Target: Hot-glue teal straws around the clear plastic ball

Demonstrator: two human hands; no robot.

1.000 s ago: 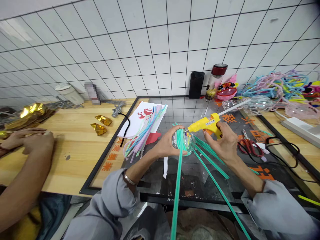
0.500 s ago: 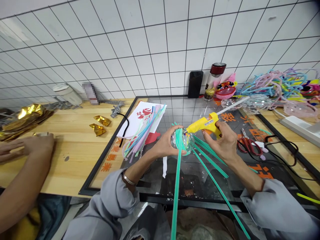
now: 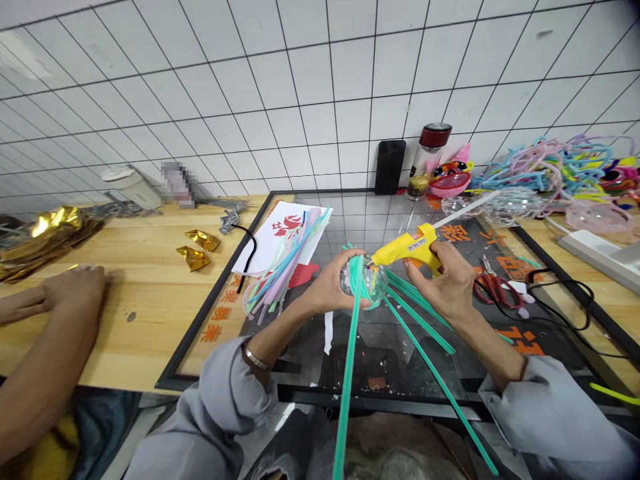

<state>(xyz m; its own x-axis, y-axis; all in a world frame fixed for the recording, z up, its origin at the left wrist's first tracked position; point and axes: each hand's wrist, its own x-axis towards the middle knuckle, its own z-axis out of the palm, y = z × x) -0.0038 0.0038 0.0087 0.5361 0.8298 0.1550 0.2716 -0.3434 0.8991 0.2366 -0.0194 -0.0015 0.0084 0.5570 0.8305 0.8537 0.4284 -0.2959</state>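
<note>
A: Head view. Left hand [image 3: 336, 283]?
B: Fingers and thumb curled around the left side of the clear ball [image 3: 383, 288], green strips [image 3: 349, 360] looped over it. Ball's in front of the dark tabletop [image 3: 305, 360].
A: Right hand [image 3: 450, 283]?
B: Wrapped around the yellow glue gun [image 3: 403, 251] handle. Nozzle at ball's top; contact unclear.

The left hand [image 3: 331, 285] gripped a clear globe [image 3: 382, 285] and green strips [image 3: 347, 380] as the right hand [image 3: 454, 279] held a yellow glue gun [image 3: 406, 251].
</note>
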